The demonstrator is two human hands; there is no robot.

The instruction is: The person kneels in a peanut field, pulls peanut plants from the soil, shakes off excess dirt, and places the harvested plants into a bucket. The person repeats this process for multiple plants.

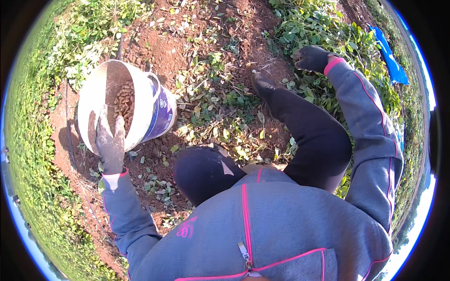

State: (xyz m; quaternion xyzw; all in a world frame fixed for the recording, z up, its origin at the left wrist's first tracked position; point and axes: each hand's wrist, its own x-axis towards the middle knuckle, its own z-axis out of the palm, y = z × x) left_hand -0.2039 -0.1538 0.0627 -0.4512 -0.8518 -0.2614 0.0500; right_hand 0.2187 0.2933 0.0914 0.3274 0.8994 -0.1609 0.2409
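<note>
My left hand (111, 142), in a soiled dark glove, is at the mouth of a white plastic bucket (140, 135). Its fingers are apart and reach over the rim into the opening, with nothing seen between them. Inside the bucket lies a heap of unshelled peanuts (124, 102). The bucket tilts on the soil and has a purple printed band and a white handle. My right hand (311, 59), gloved too, is beside the leafy green plants (316, 26) at upper right. Its fingers are curled, and whether they hold anything is hard to see.
Reddish soil (165, 42) strewn with loose leaves runs between plant rows. A thin dark hose (69, 130) lies left of the bucket. A blue sheet or bag (388, 56) rests on plants at far right. My bent legs (313, 133) are close in front.
</note>
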